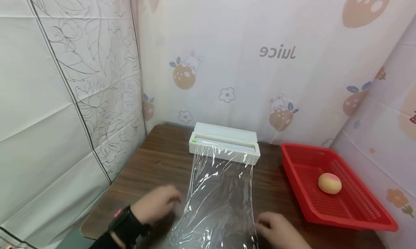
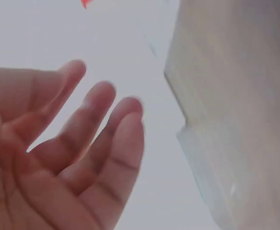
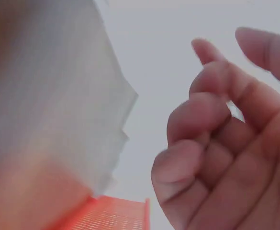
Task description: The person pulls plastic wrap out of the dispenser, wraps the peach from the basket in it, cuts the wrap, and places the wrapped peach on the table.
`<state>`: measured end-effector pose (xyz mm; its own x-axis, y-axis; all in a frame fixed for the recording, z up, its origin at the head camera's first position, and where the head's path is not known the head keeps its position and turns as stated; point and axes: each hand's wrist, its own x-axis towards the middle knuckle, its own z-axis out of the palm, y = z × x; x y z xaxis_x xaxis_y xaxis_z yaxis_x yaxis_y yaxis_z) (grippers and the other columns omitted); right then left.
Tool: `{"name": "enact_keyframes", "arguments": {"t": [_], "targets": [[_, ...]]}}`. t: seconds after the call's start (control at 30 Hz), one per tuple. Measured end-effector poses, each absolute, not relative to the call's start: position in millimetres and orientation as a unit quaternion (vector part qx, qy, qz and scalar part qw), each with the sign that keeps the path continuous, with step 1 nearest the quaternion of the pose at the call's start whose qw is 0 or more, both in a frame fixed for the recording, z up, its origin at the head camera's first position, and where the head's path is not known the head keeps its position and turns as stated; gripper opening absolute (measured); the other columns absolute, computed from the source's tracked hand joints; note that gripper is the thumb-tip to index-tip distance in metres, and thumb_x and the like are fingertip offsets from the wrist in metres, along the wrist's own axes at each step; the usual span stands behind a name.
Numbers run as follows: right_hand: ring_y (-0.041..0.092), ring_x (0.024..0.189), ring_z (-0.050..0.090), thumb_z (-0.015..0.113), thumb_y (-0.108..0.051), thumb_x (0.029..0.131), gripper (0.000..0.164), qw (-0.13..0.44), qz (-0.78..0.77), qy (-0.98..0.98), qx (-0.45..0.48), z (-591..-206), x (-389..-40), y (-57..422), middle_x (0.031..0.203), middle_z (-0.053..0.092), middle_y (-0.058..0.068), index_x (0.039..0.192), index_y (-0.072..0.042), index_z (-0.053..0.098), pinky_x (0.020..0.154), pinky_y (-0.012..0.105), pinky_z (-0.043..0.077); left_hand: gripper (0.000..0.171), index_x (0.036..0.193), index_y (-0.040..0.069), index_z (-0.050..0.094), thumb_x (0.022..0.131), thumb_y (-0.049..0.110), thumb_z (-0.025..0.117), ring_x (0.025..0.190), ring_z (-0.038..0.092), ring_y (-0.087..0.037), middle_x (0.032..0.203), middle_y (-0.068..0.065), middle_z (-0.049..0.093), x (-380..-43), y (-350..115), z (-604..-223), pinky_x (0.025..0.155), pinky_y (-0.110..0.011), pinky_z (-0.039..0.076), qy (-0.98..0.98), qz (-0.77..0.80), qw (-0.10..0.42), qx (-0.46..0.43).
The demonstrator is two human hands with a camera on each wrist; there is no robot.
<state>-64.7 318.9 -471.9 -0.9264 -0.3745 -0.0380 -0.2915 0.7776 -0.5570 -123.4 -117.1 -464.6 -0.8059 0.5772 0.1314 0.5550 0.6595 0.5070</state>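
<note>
Two hands flank a sheet of cling film (image 1: 221, 191) drawn from its white dispenser box (image 1: 225, 142) across the brown counter (image 1: 156, 162). Left hand (image 1: 156, 204), fingers (image 2: 89, 129) loosely spread, holds nothing beside the film's left edge. Right hand (image 1: 279, 230) curls its fingers (image 3: 197, 120) at the right edge; whether they pinch film I cannot tell. A peach (image 1: 329, 183) waits in the red basket (image 1: 357, 220).

Red basket (image 1: 338, 205), white dispenser (image 1: 225, 142)

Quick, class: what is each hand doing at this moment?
Left hand: open, fingers relaxed, holding nothing, beside the cling film.
Right hand: fingers curled; any hold on the film cannot be told.
</note>
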Motion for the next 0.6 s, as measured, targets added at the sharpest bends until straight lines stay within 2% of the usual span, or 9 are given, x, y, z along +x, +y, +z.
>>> {"name": "enact_keyframes", "arguments": {"t": [0.03,0.1,0.2,0.3,0.4,0.5,0.6], "targets": [[0.001,0.084,0.063,0.075,-0.026,0.099,0.003,0.038,-0.259,0.952,-0.158,-464,-71,319,0.090,0.069,-0.015,0.099,-0.023,0.076,0.073,0.030,0.054,0.019,0.109,0.019,0.077,0.098,0.007,0.067,0.100,0.069,-0.010,0.108,0.006,0.074,-138,-119,-457,0.089,-0.036,0.060,0.919,0.272,0.009,0.285],[0.012,0.097,0.070,0.076,-0.023,0.098,0.014,-0.017,-0.227,0.966,-0.122,-449,-88,319,0.103,0.074,-0.006,0.111,-0.018,0.078,0.084,0.039,0.059,0.020,0.116,0.014,0.076,0.100,0.007,0.065,0.110,0.071,-0.019,0.118,-0.002,0.075,-170,-120,-446,0.097,-0.042,0.059,0.932,0.259,-0.022,0.254],[0.035,0.121,0.069,0.072,-0.018,0.100,0.035,-0.059,-0.207,0.971,-0.099,-433,-122,320,0.127,0.072,0.016,0.133,-0.005,0.071,0.102,0.056,0.055,0.030,0.131,0.006,0.070,0.103,0.010,0.064,0.130,0.065,-0.033,0.140,-0.017,0.067,-219,-114,-440,0.112,-0.050,0.052,0.945,0.222,-0.049,0.235],[0.049,0.140,0.054,0.064,-0.019,0.103,0.051,-0.054,-0.185,0.977,-0.092,-424,-163,321,0.151,0.057,0.029,0.149,0.002,0.057,0.111,0.069,0.044,0.048,0.151,0.002,0.055,0.106,0.015,0.062,0.147,0.051,-0.039,0.162,-0.025,0.046,-262,-102,-442,0.121,-0.053,0.042,0.957,0.181,-0.041,0.223],[0.054,0.150,0.040,0.056,-0.022,0.104,0.060,-0.024,-0.151,0.985,-0.079,-421,-203,321,0.163,0.040,0.034,0.158,0.002,0.045,0.110,0.077,0.038,0.061,0.163,0.003,0.039,0.107,0.017,0.060,0.151,0.046,-0.042,0.172,-0.027,0.029,-295,-85,-445,0.119,-0.052,0.045,0.963,0.172,-0.020,0.208],[0.055,0.153,0.034,0.049,-0.020,0.104,0.062,0.004,-0.125,0.989,-0.073,-425,-238,320,0.165,0.034,0.035,0.160,0.003,0.039,0.108,0.080,0.036,0.065,0.166,0.003,0.032,0.106,0.014,0.057,0.150,0.047,-0.043,0.173,-0.028,0.024,-317,-69,-448,0.109,-0.051,0.053,0.962,0.179,-0.001,0.205],[0.054,0.153,0.035,0.046,-0.016,0.102,0.059,0.032,-0.115,0.991,-0.065,-438,-266,324,0.163,0.038,0.035,0.157,0.005,0.044,0.110,0.079,0.035,0.065,0.165,0.000,0.030,0.106,0.011,0.054,0.154,0.043,-0.041,0.172,-0.028,0.026,-328,-59,-451,0.115,-0.049,0.049,0.963,0.170,0.021,0.207]]}}
